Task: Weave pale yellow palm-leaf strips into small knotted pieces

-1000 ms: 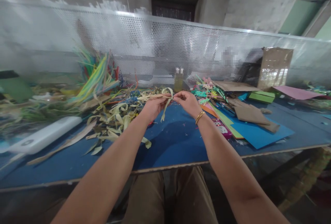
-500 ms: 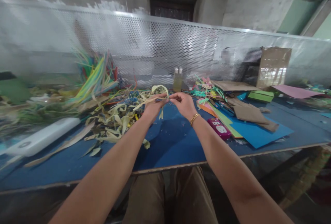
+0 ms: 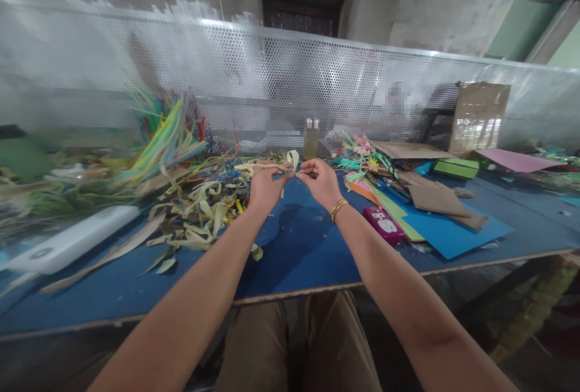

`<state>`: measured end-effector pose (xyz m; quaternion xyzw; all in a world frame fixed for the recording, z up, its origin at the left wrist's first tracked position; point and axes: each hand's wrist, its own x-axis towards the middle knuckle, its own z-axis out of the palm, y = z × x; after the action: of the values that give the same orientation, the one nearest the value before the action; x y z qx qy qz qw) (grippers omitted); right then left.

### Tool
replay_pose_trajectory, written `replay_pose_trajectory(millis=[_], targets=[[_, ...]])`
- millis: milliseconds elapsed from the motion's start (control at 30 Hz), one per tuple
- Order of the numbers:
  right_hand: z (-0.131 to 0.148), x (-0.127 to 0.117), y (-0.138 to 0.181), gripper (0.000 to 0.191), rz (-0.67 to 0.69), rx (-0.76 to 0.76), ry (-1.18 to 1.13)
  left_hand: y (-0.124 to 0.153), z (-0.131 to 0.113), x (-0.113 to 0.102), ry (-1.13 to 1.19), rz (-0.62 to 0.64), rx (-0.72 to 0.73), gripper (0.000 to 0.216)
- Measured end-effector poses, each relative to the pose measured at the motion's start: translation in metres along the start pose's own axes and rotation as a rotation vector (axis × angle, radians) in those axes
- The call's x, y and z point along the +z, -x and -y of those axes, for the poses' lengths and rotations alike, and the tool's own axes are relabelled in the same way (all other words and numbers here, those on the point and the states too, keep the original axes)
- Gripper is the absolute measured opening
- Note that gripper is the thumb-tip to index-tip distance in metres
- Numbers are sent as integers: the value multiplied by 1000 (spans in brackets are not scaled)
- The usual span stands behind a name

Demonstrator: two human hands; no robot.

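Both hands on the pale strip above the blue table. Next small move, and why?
Probably a short pull apart. The left hand and right hand pinch the pale strip almost fingertip to fingertip, with a small loop standing up between them and a tail trailing left; easing them apart would likely snug that loop.

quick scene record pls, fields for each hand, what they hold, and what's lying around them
left hand: fingertips pinch a pale strip
right hand: pinches the same strip near its looped end; gold bracelet on the wrist
surface: blue table
to the left: pile of strips, white device
to the right: pink box, blue paper sheet, cardboard box
behind: small bottle, perforated screen
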<state>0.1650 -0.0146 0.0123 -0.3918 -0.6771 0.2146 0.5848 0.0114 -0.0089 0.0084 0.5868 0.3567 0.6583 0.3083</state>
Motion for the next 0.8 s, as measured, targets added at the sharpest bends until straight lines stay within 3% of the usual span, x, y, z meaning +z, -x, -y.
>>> replay_pose_trajectory(millis=[133,300,433,567,667,800], targets=[[-1,0,0,19,2,6,-20,-1,1,0,-62,69,-14,11],[-3,0,-1,19,13,3,-69,0,1,3,11,258,-103,12],[0,1,0,20,60,27,-75,3,-1,5,198,279,-237,16],[2,1,1,12,64,200,-176,2,-6,1,475,230,-422,9],[1,0,0,11,45,231,-115,1,-10,-4,733,346,-590,3],[1,3,0,21,138,149,-83,2,-16,-9,920,456,-698,15]])
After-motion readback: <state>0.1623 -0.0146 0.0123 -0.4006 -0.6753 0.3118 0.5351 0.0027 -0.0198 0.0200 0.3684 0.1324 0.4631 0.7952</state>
